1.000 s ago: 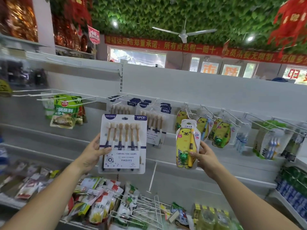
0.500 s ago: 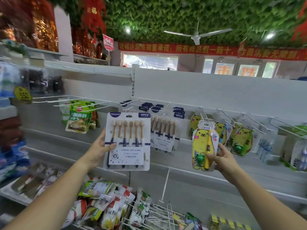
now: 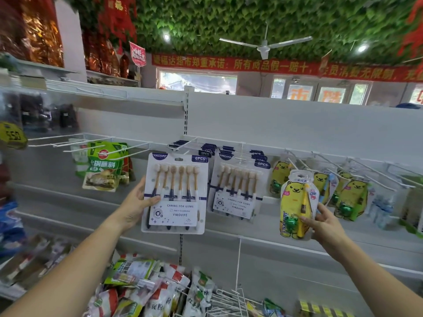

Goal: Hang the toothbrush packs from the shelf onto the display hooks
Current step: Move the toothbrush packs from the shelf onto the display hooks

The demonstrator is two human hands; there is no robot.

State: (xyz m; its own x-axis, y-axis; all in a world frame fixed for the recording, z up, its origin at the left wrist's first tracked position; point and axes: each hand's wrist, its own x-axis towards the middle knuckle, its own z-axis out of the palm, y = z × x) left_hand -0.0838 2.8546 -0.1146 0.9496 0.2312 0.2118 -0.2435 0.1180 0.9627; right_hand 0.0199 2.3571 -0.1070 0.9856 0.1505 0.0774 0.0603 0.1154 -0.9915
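Gripping a six-brush pack point(image 3: 175, 193) left hand point(image 3: 135, 203), bear pack point(image 3: 296, 205) right hand point(image 3: 325, 223), below hooks point(image 3: 304, 160).

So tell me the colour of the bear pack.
Yellow, bear pack, in the head view.

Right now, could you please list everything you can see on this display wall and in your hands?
White six-brush toothbrush pack: one, held left of centre.
Yellow bear-shaped child toothbrush pack: one, held at right.
Hung six-brush packs: several, white, centre hooks.
Hung yellow bear packs: several, right hooks.
Green sauce pouches: a few, left hooks.
Bare white wire hooks: several, upper left.
Mixed snack bags: many, bottom shelf.
White ceiling fan: one, overhead.
Left hand: grips six-brush pack.
Right hand: grips bear pack.
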